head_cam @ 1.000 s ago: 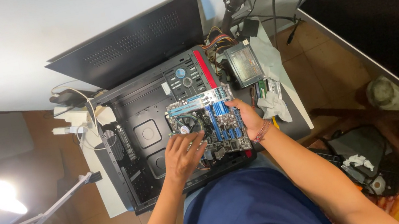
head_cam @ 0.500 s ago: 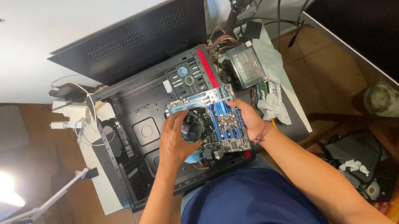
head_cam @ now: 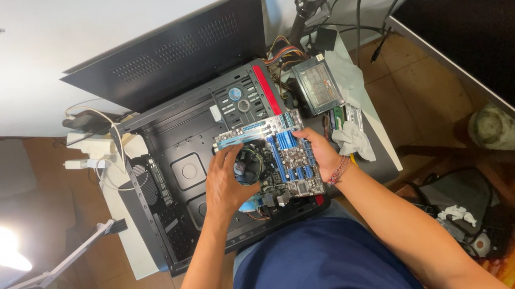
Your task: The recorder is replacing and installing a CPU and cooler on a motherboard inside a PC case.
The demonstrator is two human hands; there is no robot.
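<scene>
Head view: white table [head_cam: 126, 236], tiled floor [head_cam: 412, 87].

Left arm: bare forearm reaching forward and up from the lower left, elbow bent.
Left hand [head_cam: 226, 183]: palm down, fingers curled in a loose grip, thumb toward the middle.
Right arm: bare forearm coming in from the lower right, beaded band at the wrist.
Right hand [head_cam: 320, 153]: fingers curled, grip closed along an edge.
</scene>
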